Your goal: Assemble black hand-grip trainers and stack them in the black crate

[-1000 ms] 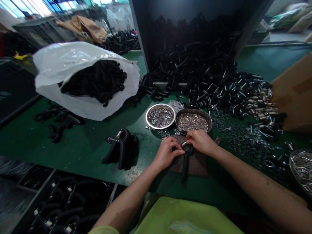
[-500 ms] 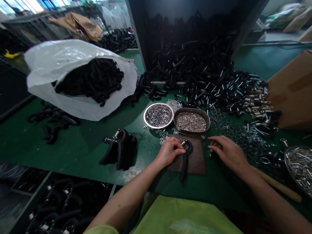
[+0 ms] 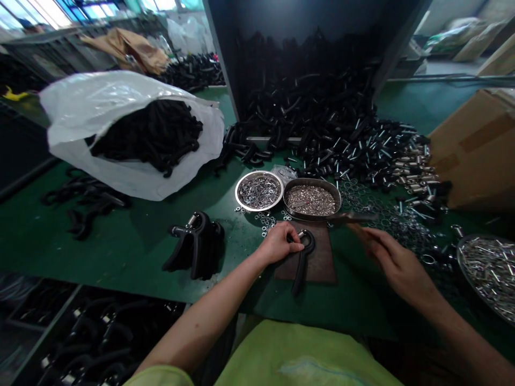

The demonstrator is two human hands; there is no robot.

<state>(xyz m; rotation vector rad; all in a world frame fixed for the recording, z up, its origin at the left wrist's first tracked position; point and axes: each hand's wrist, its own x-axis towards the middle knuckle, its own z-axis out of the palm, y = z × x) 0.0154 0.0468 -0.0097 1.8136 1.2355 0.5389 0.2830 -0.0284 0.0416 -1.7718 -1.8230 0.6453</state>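
Observation:
My left hand (image 3: 280, 244) pinches the spring end of a black hand grip (image 3: 299, 274), a hand exerciser with a coiled metal spring. The hand grip lies on a flat brown plate (image 3: 324, 265) on the bench, its handle pointing toward me. My right hand (image 3: 396, 262) is closed around the wooden handle of a hammer (image 3: 362, 234). The hammer's head is raised to the right of the plate, slightly blurred, near the oval tin. Several black hand grips (image 3: 195, 244) stand together to the left of my left arm.
Behind the plate are a round bowl (image 3: 237, 194) of small metal pins and an oval tin (image 3: 311, 217) of tiny metal parts. Loose rings (image 3: 362, 198), springs and black parts spread to the right. A white sack (image 3: 132, 179), a carton (image 3: 478, 145) and another bowl (image 3: 462, 268) flank them.
My right hand has taken up the hammer from the bench and lifted its head toward the plate. My left hand keeps hold of the hand grip. The view has shifted slightly.

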